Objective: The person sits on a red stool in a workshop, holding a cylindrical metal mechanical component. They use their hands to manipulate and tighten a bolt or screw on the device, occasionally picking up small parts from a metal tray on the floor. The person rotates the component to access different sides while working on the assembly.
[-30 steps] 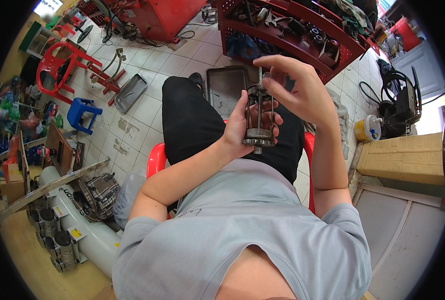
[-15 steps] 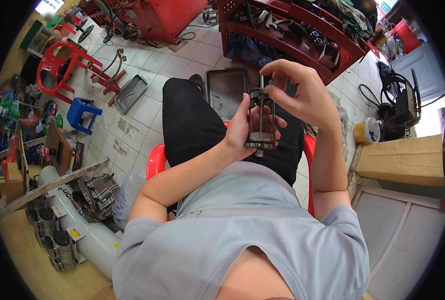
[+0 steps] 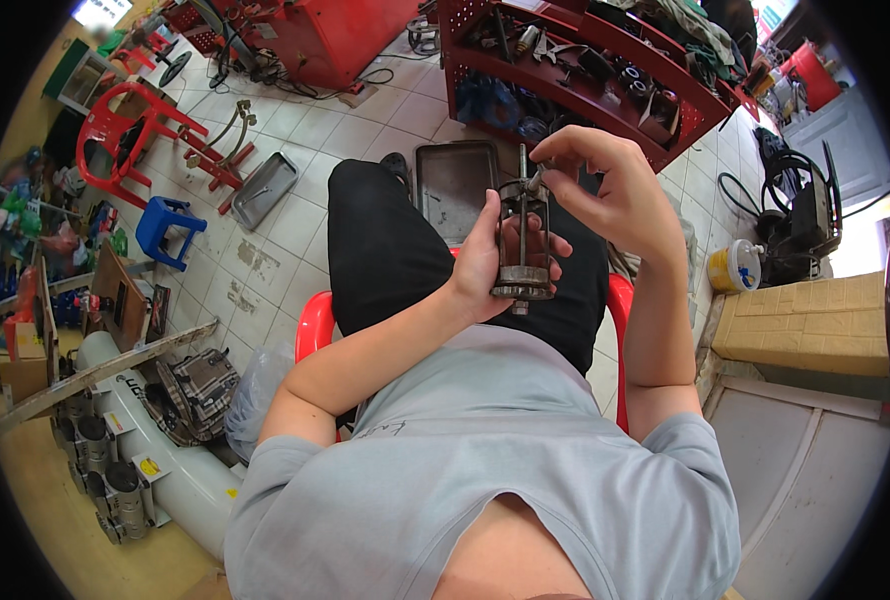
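Note:
In front of my belly I hold a cage-like metal tool (image 3: 525,276), dark and worn. Several thin rods join its round, thick lower plate to a smaller ring on top, and a central rod sticks up past that ring. My left hand (image 3: 475,248) wraps round the cage from the left, thumb up along its side, fingertips showing behind the rods. At the upper end, my right hand (image 3: 610,195) pinches a small metal fitting (image 3: 536,183) beside the central rod between thumb and fingers. Its exact shape is partly hidden.
A grey metal tray (image 3: 455,180) lies on the tiles past my knees, with a red tool cart (image 3: 575,75) behind it. To the left are a second tray (image 3: 265,190), a blue stool (image 3: 168,230) and a red chair (image 3: 115,140). A white bucket (image 3: 735,266) stands right.
My right fingers have shifted slightly to the right at the tool's top, uncovering more of the central rod. The left hand and the tool stay nearly still.

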`<action>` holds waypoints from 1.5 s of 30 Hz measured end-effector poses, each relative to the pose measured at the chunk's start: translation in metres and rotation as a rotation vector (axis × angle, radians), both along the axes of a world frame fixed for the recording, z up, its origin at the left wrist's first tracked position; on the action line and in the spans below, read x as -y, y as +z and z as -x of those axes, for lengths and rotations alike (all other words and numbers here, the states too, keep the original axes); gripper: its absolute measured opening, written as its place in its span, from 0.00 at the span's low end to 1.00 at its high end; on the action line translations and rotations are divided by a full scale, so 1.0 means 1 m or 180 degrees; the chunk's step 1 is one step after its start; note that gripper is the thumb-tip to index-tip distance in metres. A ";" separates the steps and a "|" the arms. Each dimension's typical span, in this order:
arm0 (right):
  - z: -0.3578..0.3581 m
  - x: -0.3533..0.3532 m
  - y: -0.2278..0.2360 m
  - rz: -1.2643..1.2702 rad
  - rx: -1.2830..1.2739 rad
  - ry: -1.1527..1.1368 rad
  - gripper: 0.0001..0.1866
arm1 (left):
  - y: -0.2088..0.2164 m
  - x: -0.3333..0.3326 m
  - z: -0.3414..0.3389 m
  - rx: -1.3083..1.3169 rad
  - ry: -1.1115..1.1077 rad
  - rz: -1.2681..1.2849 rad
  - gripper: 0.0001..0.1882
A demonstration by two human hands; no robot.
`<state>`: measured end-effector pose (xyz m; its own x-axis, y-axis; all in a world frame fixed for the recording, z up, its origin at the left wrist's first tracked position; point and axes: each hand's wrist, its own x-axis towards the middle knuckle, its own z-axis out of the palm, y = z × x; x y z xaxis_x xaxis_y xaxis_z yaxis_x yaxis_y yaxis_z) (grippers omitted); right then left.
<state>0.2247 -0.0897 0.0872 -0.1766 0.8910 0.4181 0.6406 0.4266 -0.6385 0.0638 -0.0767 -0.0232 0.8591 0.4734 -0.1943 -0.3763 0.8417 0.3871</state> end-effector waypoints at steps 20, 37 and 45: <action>0.002 0.003 0.001 -0.0227 -0.0106 -0.0002 0.11 | 0.006 0.000 0.001 -0.0078 -0.0040 -0.0028 0.32; 0.004 0.002 0.004 -0.0139 0.0396 -0.0308 0.10 | 0.006 -0.001 0.004 -0.0172 0.0029 -0.0013 0.32; 0.004 0.001 0.000 -0.0201 0.0504 -0.0397 0.12 | 0.004 -0.004 0.004 -0.0033 -0.0026 0.0001 0.30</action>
